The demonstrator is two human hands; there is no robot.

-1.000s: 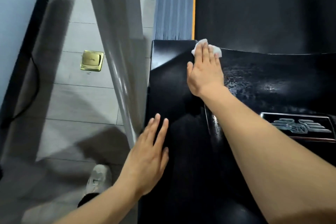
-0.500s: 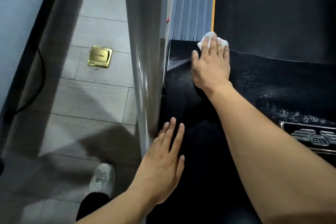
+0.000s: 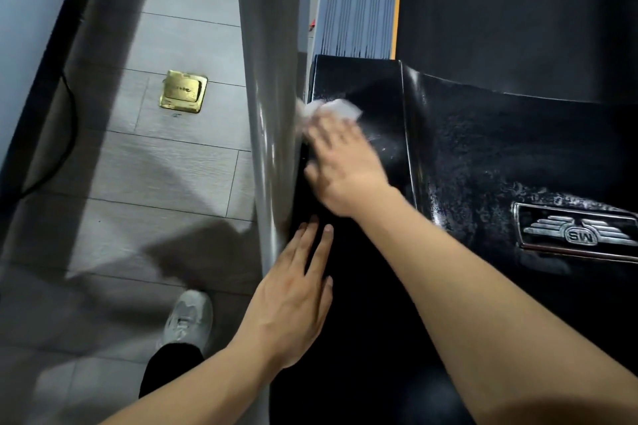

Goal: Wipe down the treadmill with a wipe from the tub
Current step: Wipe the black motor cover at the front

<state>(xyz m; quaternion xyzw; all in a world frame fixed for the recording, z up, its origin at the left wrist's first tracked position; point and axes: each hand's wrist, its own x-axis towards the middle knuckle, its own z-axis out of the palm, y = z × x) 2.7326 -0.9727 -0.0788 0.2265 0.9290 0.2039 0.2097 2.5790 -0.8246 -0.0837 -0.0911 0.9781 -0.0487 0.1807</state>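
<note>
**Wipe swept to the left end of the motor cover**

Compared with half a second ago: right hand (image 3: 345, 166) off the far edge of the cover, pulled nearer and leftward, close against the grey upright (image 3: 272, 114). Motion-blurred, so judged mid-stroke. Flat, fingers extended, pressing the wipe (image 3: 331, 109) onto the glossy black motor cover (image 3: 483, 155); no curl of fingers visible, though blur leaves detail uncertain. Left hand (image 3: 293, 304) much as before, lying flat and open on the near part of the cover beside the upright, holding nothing, apparently bracing.

Meaning for the task: right and centre of the cover carrying a mottled wet film around the badge (image 3: 576, 235), hence probably covered already; current stroke taking in the left corner panel. Near portion under the left hand dark, without visible film — possibly not yet wiped. Belt (image 3: 518, 10) and ribbed side rail (image 3: 355, 0) dry-looking.

Wipe: white, crumpled, mostly hidden beneath the fingers, only the front edge showing. Tub not in view.
</note>
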